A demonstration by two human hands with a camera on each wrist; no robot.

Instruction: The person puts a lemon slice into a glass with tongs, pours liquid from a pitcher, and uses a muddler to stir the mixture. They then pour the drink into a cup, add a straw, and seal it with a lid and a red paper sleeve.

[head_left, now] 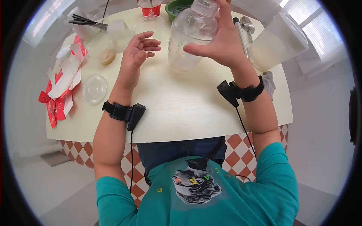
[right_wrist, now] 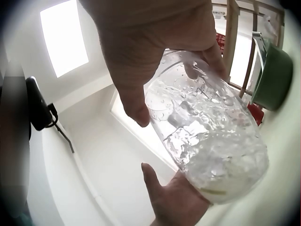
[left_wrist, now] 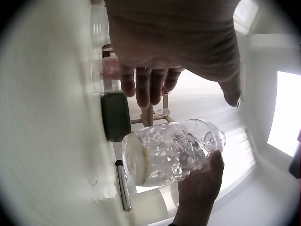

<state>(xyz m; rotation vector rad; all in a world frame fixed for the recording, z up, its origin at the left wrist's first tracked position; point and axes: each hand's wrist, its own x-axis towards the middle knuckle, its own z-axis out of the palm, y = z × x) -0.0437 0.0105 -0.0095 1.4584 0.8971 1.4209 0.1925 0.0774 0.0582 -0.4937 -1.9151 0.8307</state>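
Note:
My right hand (head_left: 225, 43) grips a clear plastic shaker (head_left: 186, 41) around its upper part, thumb on the near side. The shaker leans over the far middle of the table, its narrower top pointing away. Wet, ice-like lumps and liquid fill much of it in the right wrist view, with a thin yellow-green strip (right_wrist: 213, 191) near its base. To the left of the shaker, my left hand (head_left: 137, 52) is held up with fingers loosely bent and nothing in it. A gap separates it from the shaker.
At the back are a green bowl (head_left: 174, 14) and a red cup (head_left: 151, 10). A spoon (head_left: 247, 25) and a tall translucent pitcher (head_left: 279, 41) stand right. Leftward lie torn red-and-white wrappers (head_left: 62, 84), a clear lid (head_left: 94, 89), clear cups (head_left: 118, 35) and dark straws (head_left: 87, 22).

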